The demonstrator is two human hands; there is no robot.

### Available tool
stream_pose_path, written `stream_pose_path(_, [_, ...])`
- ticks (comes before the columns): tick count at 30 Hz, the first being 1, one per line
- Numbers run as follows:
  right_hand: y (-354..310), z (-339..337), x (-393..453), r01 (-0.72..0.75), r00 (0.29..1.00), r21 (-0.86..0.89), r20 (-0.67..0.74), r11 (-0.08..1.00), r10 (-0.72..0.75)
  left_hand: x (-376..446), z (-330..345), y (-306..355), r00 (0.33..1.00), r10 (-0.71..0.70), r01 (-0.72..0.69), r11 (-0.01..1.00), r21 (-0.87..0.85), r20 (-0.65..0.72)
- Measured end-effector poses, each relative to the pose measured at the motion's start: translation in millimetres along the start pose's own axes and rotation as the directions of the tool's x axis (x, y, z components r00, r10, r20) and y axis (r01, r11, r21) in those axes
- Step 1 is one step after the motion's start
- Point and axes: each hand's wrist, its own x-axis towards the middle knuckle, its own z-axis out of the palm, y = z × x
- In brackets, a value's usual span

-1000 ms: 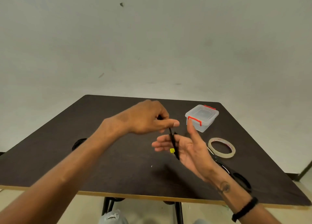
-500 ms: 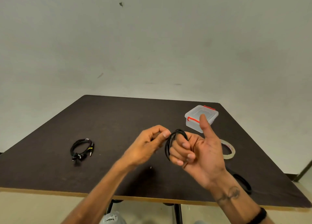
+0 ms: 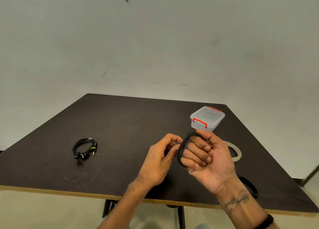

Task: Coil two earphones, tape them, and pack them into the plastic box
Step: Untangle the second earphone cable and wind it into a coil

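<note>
Item: black earphone cable wound in loops (image 3: 183, 146), centre-right of the frame, wrapped around the curled fingers (image 3: 198, 149) of the right hand (image 3: 209, 157), thumb pressed on top of the loops. Left hand (image 3: 163, 157), just left of it, with fingertips pinched on the cable's loose end beside the loops; what exactly it grips is partly hidden. Second item: coiled black earphone with yellow-marked cable and bare plug (image 3: 85, 148), lying on the dark brown desk (image 3: 120, 125) at centre-left, well apart from the hands; whether it is taped cannot be told. Clear plastic box with red latches (image 3: 207, 119), lid on, upper right of the desk. Roll of pale adhesive tape (image 3: 237, 153), lying flat just behind the right hand. A black ring-like thing (image 3: 250, 185) lies at lower right, unidentified. Handling note: the step in hand appears to be finishing the coil; it would be done well by keeping the loops even and snug, tucking the loose end in, and holding the bundle pinched while reaching for the tape, lest the loops spring apart.
</note>
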Motion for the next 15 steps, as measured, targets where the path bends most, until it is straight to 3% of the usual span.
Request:
stream_pose_path(4, [1,-1,1,-0.023,0.999,0.023,0.023,0.999,0.022,1,4,-6,0.986,0.156,-0.142,0.966,0.216,-0.05])
stream_pose_path(7, [-2,0,0,-0.062,0.998,0.008,-0.004,0.998,0.062,2,3,-8,0.972,0.191,-0.144,0.941,0.305,-0.133])
stream_pose_path(10, [-4,3,-2,-0.076,0.995,-0.113,-0.071,0.991,0.068,11,-10,-5,0.941,0.223,-0.1,0.902,0.419,-0.254])
stream_pose_path(12, [-5,5,-3,-0.048,0.995,-0.173,-0.094,0.984,0.032,17,-21,-3,0.942,0.246,-0.107,0.865,0.491,-0.227])
stream_pose_path(15, [-6,8,-2,0.021,0.996,-0.157,-0.081,0.987,-0.034,13,-21,2,0.975,0.205,-0.154,0.895,0.42,-0.081])
